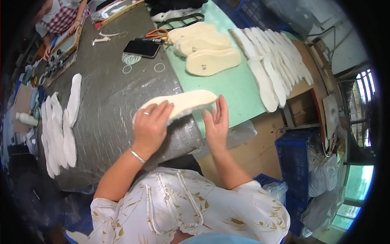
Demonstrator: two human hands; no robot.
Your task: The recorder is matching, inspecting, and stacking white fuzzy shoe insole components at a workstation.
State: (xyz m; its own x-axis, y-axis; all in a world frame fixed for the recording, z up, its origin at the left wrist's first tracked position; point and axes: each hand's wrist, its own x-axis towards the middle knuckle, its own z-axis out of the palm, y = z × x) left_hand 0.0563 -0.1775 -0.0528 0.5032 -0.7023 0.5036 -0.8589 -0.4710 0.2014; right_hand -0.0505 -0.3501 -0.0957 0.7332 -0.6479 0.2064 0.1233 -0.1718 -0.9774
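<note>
A cream insole [190, 99] with a fluffy white underside is held above the table, near the seam between its dark and green coverings. My left hand [151, 127] is closed on the insole's left end, fingers lying across the top and the thumb hidden. Around the insole's right end, my right hand [217, 125] has its fingers raised and its thumb apart; it holds nothing, and whether a finger touches the tip cannot be told. Beyond it, several matching insoles [214, 63] with small dark marks lie in a staggered pile on the green sheet [227, 95].
Rows of white insoles lie at the right [268, 87] and left [70, 144]. A black phone [141, 49], rubber bands [131, 59] and orange-handled scissors [157, 34] are at the back. Another person [67, 18] works at the far left. Blue crates [293, 162] stand at the right.
</note>
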